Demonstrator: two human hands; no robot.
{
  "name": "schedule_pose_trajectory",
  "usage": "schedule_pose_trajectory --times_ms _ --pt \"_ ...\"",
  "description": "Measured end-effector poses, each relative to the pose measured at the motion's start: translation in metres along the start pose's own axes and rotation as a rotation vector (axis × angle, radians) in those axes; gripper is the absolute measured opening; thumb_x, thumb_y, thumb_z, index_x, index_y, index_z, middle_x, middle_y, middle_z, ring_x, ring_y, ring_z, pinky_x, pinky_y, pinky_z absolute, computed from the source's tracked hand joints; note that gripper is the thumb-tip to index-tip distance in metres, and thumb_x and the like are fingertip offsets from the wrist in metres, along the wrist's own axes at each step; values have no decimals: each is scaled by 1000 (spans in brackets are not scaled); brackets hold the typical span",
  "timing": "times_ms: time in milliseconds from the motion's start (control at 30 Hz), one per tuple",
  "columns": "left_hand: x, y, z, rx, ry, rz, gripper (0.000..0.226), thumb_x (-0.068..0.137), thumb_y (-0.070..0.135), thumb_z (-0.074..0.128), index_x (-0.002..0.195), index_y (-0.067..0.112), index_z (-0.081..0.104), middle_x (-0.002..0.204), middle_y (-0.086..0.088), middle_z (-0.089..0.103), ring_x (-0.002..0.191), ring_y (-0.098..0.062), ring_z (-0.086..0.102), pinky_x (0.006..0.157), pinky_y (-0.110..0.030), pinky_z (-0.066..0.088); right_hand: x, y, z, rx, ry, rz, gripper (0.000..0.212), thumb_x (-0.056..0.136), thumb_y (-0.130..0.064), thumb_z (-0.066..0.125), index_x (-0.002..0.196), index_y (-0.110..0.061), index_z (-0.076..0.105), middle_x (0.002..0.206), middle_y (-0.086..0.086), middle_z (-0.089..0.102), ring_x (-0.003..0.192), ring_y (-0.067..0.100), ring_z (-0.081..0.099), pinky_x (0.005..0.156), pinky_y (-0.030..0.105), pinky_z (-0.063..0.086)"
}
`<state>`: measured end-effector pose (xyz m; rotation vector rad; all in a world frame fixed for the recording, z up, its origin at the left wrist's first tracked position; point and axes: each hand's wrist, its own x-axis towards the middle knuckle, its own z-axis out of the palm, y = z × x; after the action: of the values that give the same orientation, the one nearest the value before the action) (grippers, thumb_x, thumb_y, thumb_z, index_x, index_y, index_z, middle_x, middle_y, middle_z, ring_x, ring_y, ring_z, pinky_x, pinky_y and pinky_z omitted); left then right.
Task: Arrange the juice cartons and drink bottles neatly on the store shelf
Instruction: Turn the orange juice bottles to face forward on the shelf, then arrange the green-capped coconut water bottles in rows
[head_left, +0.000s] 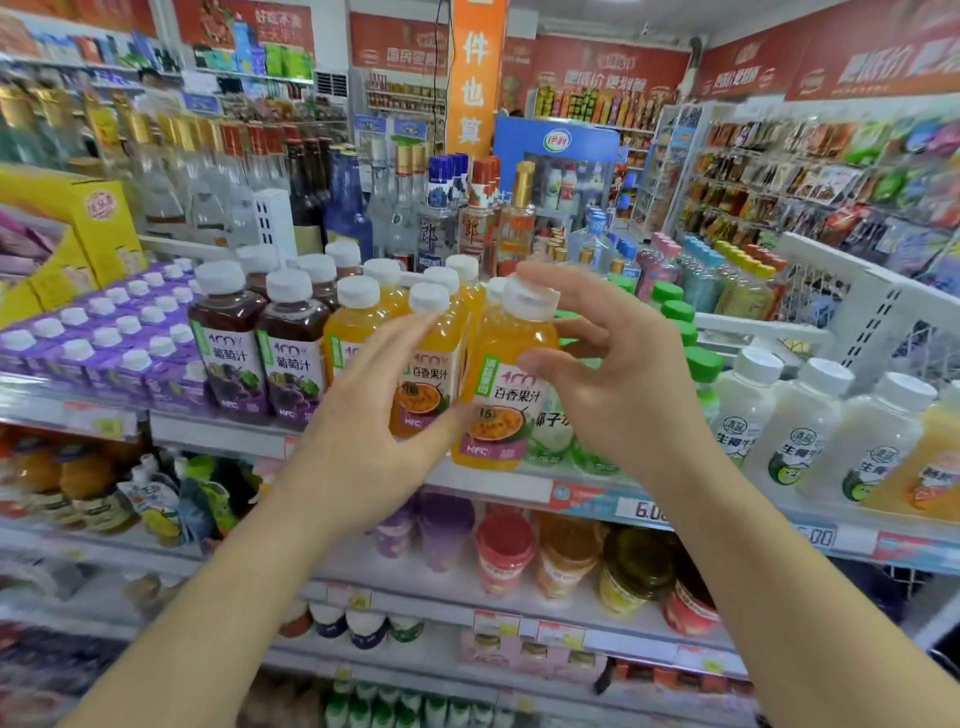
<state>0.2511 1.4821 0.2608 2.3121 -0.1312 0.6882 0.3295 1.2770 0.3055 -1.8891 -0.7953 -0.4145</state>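
Observation:
An orange passion-fruit juice bottle (501, 338) with a white cap stands at the front edge of the shelf (493, 488). My right hand (623, 384) wraps around it, thumb on the front above the label and fingers curled behind the neck and cap. My left hand (374, 410) is spread open on the bottle's left, its thumb touching the lower label. Behind and to the left stand more orange bottles (358, 332), two dark grape juice bottles (228, 353), and rows of purple juice cartons (104, 338).
Green-capped bottles (680, 322) sit just right of the held bottle, then white coconut-milk bottles (753, 410). Tall liquor bottles (441, 213) stand behind the shelf, with a yellow box (98, 218) at the left. Lower shelves hold jars and cups (504, 551).

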Motion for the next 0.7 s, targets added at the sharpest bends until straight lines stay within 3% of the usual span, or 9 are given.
schedule_pose_trajectory --times_ms 100,167,267,433,567,700 --pt "22 -17 1 163 16 60 72 104 47 59 166 35 25 172 20 18 159 2 3 130 -34 9 20 4 8 -115 31 21 64 86 -16 88 138 -44 64 129 -27 68 110 6 69 95 36 60" --pt "33 -30 6 258 2 97 70 107 42 54 167 34 19 175 17 12 160 0 -6 132 -41 0 30 10 14 -206 25 14 64 87 -21 87 141 -44 62 135 -22 67 123 7 64 106 37 56" --pt "41 -45 13 309 -10 141 71 107 44 50 168 33 15 176 17 7 161 -3 -7 132 -40 -5 38 25 25 -330 22 9 65 88 -23 87 143 -43 61 137 -10 63 134 14 55 115 42 47" --pt "42 -53 21 324 41 168 76 104 34 60 168 29 20 175 14 12 162 -8 2 131 -38 -2 35 46 43 -495 96 -186 61 77 -17 93 135 -23 72 107 -16 56 118 13 47 104 49 48" --pt "43 -57 24 316 53 182 77 103 30 62 168 28 19 175 12 12 163 -10 3 132 -43 1 35 59 45 -623 117 -221 63 77 -33 92 136 -26 71 115 -4 77 124 24 55 108 47 40" --pt "44 -59 25 295 69 180 80 98 26 67 166 28 25 174 13 17 162 -10 6 132 -42 3 39 66 38 -706 58 -238 62 82 -39 88 139 -28 68 120 -6 75 125 33 54 108 50 39"
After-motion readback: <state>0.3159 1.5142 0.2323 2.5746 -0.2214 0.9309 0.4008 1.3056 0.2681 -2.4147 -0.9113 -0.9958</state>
